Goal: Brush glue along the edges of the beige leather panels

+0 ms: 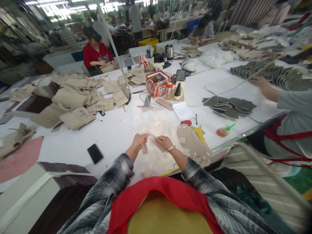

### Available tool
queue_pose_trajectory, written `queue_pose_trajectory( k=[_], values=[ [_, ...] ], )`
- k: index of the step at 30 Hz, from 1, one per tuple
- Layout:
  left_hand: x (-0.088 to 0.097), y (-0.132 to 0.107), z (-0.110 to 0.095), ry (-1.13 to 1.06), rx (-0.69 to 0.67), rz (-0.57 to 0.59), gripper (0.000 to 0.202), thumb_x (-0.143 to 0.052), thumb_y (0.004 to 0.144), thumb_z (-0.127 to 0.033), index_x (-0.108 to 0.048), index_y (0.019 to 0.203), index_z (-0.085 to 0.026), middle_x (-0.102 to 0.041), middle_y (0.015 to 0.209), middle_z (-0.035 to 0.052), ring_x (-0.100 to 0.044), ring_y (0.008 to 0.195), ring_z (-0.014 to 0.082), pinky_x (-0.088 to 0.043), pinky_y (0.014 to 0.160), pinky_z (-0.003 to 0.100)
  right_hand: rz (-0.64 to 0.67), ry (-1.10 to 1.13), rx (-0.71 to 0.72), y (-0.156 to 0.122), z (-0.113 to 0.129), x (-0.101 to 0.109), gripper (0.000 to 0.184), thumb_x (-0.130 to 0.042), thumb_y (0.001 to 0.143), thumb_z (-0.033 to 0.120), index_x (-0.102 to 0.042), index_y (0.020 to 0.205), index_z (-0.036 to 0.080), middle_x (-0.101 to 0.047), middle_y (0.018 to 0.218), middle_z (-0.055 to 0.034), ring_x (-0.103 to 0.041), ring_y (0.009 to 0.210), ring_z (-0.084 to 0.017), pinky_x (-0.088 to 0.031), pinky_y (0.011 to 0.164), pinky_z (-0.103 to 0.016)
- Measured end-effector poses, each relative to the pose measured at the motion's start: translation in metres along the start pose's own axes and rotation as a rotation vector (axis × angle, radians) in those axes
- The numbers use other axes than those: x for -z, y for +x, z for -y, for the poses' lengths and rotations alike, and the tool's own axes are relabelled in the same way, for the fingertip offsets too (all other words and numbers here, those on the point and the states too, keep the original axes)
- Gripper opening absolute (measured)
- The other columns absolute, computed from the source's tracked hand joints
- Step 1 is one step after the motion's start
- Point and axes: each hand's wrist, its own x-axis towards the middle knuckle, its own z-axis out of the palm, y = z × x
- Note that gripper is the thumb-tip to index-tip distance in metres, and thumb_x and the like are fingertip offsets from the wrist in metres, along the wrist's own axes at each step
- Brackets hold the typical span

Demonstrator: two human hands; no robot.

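Over the near middle of the white table, my left hand (140, 140) and my right hand (164, 143) are both closed with fingers pinched. Between them a thin pale strip (153, 139) is stretched, blurred, perhaps paper or backing. A beige piece hangs beneath my left fingers. Under both hands lie scattered pale, semi-transparent sheets (156, 162). Just right of my right hand, flat beige panels (195, 146) lie fanned out, with small white patches on them and a yellow piece (200, 133) on top.
Left stand piled beige bags (75, 100), a phone (95, 153) and stacked boards (65, 175). Ahead are a red patterned box (157, 85), a notepad (184, 111) and grey pieces (229, 106). A glue bottle (224, 130) sits near the right edge. A co-worker's arm (270, 91) reaches in from the right.
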Motion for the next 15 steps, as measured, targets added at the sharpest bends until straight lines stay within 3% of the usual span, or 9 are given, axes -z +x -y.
queue_pose_trajectory(
  k=[4,7,10,15],
  values=[
    [-0.005,-0.001,-0.002,0.043,-0.034,-0.024,0.03,-0.074,0.053,-0.029,-0.049,0.044,-0.015,-0.044,0.037,-0.0036,-0.038,0.036,0.0065,-0.027,0.039,0.022,-0.123,0.008,-0.112,0.005,0.007,-0.002,0.047,-0.05,0.078,0.053,-0.045,0.048,0.018,-0.04,0.047,0.0027,-0.038,0.05,-0.009,-0.025,0.049,-0.022],
    [-0.007,-0.002,-0.002,0.051,-0.037,-0.091,0.033,-0.073,0.057,-0.035,-0.048,0.045,-0.016,-0.042,0.036,-0.0043,-0.036,0.035,0.0064,-0.026,0.037,0.022,-0.086,0.03,-0.175,0.007,0.013,-0.003,0.052,-0.043,0.082,0.053,-0.035,0.044,0.019,-0.031,0.044,0.003,-0.031,0.046,-0.009,-0.022,0.046,-0.024],
    [-0.004,0.001,-0.003,0.014,0.02,-0.119,0.038,-0.07,0.06,-0.042,-0.044,0.045,-0.018,-0.04,0.035,-0.0045,-0.035,0.034,0.0068,-0.028,0.037,0.022,-0.043,0.024,-0.212,0.005,0.012,0.0,0.049,-0.041,0.084,0.049,-0.037,0.046,0.019,-0.035,0.044,0.0024,-0.033,0.046,-0.01,-0.025,0.045,-0.024],
    [-0.002,-0.001,-0.014,-0.088,0.123,0.062,0.033,-0.074,0.056,-0.037,-0.047,0.053,-0.017,-0.039,0.038,-0.007,-0.034,0.037,0.0054,-0.029,0.04,0.021,-0.086,-0.05,-0.226,-0.008,0.025,0.017,0.044,-0.042,0.086,0.053,-0.057,0.071,0.014,-0.054,0.063,0.0007,-0.05,0.058,-0.011,-0.04,0.055,-0.024]
  ],
)
